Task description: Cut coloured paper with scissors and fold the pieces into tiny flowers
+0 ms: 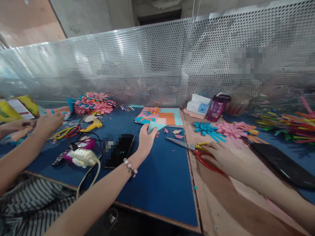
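My left hand (147, 139), with a beaded bracelet at the wrist, pinches a small piece of light blue paper (157, 126) above the blue tabletop. Beyond it lies a stack of pink, orange and light blue paper (176, 113) with a paper flower on top. At the right, my right hand (218, 154) has its fingers on the yellow and red handles of a pair of scissors (183, 143). The blades point left, toward the paper. Paper scraps (176, 132) lie between the two hands. Beside my right hand are blue (204, 127) and pink paper flowers (232, 132).
A phone (120, 152) and a power strip (81, 155) with cables lie left. A co-worker's hands (48, 124) work at far left, near a pink flower pile (94, 103). A purple cup (218, 108) and dark case (283, 164) stand right. A perforated metal panel (152, 65) runs behind.
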Motion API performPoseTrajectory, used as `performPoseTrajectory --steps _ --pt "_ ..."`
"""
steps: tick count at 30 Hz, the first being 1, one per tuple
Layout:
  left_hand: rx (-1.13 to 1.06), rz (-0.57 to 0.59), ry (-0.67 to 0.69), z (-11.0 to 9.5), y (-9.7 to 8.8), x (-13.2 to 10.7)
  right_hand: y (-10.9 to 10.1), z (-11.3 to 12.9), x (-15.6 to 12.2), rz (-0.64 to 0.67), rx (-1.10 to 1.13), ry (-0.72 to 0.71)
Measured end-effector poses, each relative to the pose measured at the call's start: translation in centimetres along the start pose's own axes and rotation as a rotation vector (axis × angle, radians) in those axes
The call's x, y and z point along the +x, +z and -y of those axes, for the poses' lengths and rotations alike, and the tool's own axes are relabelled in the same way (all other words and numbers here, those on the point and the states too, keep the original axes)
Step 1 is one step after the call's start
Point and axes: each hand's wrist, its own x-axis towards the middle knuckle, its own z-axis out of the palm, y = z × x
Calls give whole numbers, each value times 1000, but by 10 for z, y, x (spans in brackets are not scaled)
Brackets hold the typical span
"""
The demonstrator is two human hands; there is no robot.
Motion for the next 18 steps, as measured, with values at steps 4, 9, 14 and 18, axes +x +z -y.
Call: performPoseTrajectory --steps 4,9,14,18 --pt "-27 16 -17 -2 1 -1 14 -9 8 68 -38 22" --pt "-27 23 -18 1 2 0 13 -7 5 -16 8 47" --pt "-158 55 -95 1 3 1 -7 -1 3 -113 145 105" --pt "-362 73 -216 -3 4 1 -20 2 0 -162 287 269"
